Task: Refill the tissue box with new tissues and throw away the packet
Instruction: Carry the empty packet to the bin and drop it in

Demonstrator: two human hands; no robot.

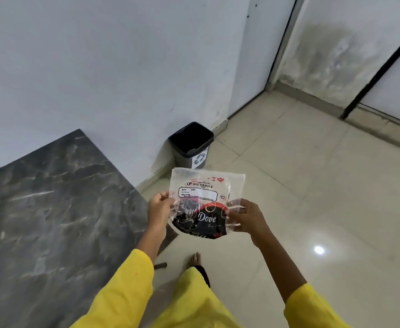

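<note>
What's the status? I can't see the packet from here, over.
Left hand and right hand both pinch the empty packet, held flat. Open bin ahead by the wall. Floor between looks clear.

Both hands point(161, 209) point(246, 218) hold the empty packet point(206, 197) above the floor.

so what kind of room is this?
Probably an indoor corner of a home or office: tiled floor, white wall, small bin beside a dark marble table. Both hands hold the packet.

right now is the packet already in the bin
No, both the left hand and right hand hold the packet short of the bin.
</note>
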